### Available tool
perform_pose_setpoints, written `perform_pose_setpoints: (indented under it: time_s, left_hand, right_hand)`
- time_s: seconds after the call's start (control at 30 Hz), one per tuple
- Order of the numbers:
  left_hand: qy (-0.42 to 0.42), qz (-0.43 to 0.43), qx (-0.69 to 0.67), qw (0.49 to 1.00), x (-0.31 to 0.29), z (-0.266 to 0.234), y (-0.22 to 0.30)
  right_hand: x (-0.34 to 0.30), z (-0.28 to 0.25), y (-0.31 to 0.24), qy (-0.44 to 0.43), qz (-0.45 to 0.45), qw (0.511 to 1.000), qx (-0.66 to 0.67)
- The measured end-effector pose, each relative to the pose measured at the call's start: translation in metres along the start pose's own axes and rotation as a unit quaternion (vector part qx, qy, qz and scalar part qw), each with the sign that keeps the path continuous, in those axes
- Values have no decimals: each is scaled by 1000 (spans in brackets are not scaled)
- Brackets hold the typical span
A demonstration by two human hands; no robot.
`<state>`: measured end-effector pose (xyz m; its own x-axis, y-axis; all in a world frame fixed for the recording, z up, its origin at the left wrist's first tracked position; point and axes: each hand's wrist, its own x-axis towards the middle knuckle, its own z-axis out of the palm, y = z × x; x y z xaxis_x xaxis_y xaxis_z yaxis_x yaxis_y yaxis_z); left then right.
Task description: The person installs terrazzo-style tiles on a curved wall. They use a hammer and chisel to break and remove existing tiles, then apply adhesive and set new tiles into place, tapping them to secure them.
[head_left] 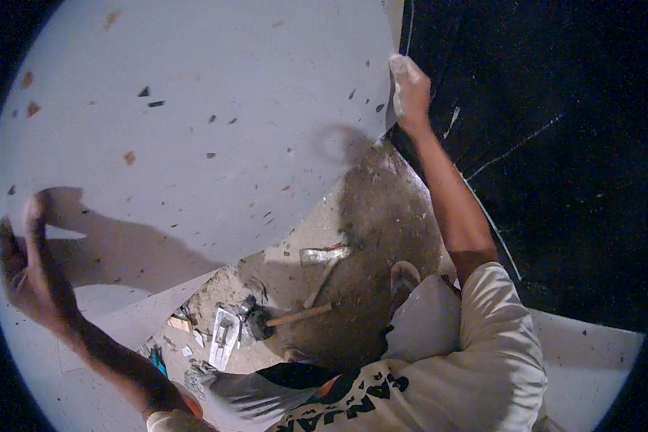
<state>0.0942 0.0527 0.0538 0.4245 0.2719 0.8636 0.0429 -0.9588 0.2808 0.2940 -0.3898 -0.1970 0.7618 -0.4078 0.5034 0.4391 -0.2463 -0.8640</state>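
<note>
A large pale slab, speckled brown and black like terrazzo, fills the upper left. Its right edge meets a dark surface. My right hand, dusted white, is closed round that edge with the arm stretched out. At the far left, my left hand is against or just in front of the slab's face, its fingers apart. Whether those fingertips press on it I cannot tell. Shadows of my left hand and arm fall across the slab's lower part.
On the dusty floor below lie a black-headed mallet with a wooden handle, a metal-bladed tool, a grey float-like tool and wood scraps. The dark surface at right carries white lines. Another pale speckled panel stands lower right.
</note>
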Motion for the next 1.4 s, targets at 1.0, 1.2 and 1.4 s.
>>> perform_pose_setpoints:
  time_s: [1.0,1.2,1.4]
  left_hand:
    - [-121,152,-69,979,-36,119,135]
    - [-94,210,-28,973,-36,132,137]
    - [-121,201,-8,972,-37,139,134]
  right_hand:
    - [-13,41,197,82,27,996,30]
    - [-8,46,217,108,30,994,13]
    - [-13,47,201,57,85,995,18]
